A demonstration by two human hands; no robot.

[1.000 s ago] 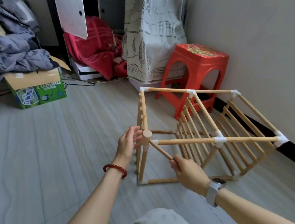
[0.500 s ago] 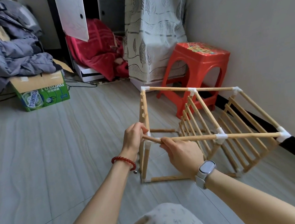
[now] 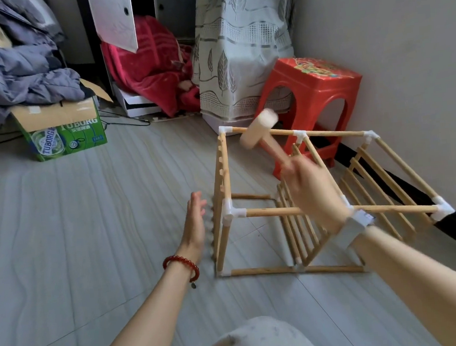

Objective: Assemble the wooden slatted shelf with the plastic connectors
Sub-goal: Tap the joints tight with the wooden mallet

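The wooden slatted shelf (image 3: 269, 212) lies on its side on the floor, its rods joined by white plastic connectors (image 3: 231, 213). My right hand (image 3: 312, 190) grips the handle of a wooden mallet (image 3: 259, 131), raised and blurred above the frame's near top rod. My left hand (image 3: 195, 220) hovers with straight fingers just left of the frame's near upright, a little apart from it, holding nothing. Slatted panels show inside and at the right end of the frame.
A red plastic stool (image 3: 316, 93) stands behind the shelf by the wall (image 3: 403, 47). A patterned cloth-covered unit (image 3: 240, 47), a red blanket (image 3: 146, 67) and a green cardboard box (image 3: 63, 129) with clothes piled on it line the back. My knee (image 3: 258, 341) shows at the bottom.
My right hand lifted the mallet up off the corner connector. My left hand let go of the upright and drew back to the left, now open.
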